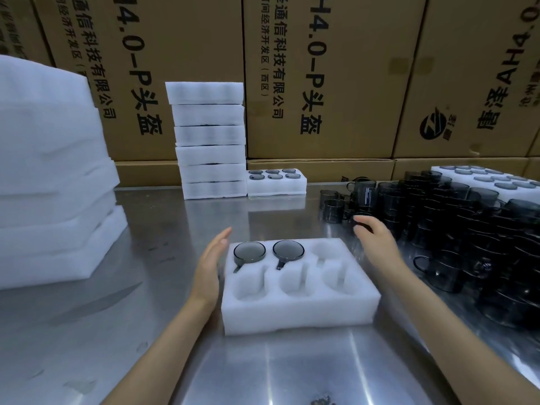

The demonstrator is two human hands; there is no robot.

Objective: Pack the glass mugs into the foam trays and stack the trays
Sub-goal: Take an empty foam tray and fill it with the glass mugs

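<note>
Observed white foam tray (298, 311) with six pockets lying flat on steel table (146, 331), near front centre. Found two smoked glass mugs seated in far row: first mug (249, 252) in far-left pocket, second mug (288, 250) in far-middle pocket, both upright, rims up, handles pointing toward near row. Remaining four pockets unfilled. Noted left hand (209, 267) at tray's left side, fingers straight and together, palm facing tray wall, grasping nothing; contact with foam could not be confirmed. Noted right hand (377, 241) beyond tray's far-right corner, reaching at edge of loose mug pile (467, 229), fingers curved over a dark mug; could not tell whether closed on it, motion blur there. Pile of dark mugs spread over right part of table, several stacked, some with handles outward. Recorded stack of closed foam trays (210, 141), seven high, at back centre against cardboard cartons (321, 83) printed with black characters. Just right of stack, touching it, one filled tray (276, 184) holding six mugs, rims visible. Another filled tray (491, 179) at far right behind pile, partly hidden. Large pile of foam sheets (49, 176) at left edge, loosely offset layer on layer
</note>
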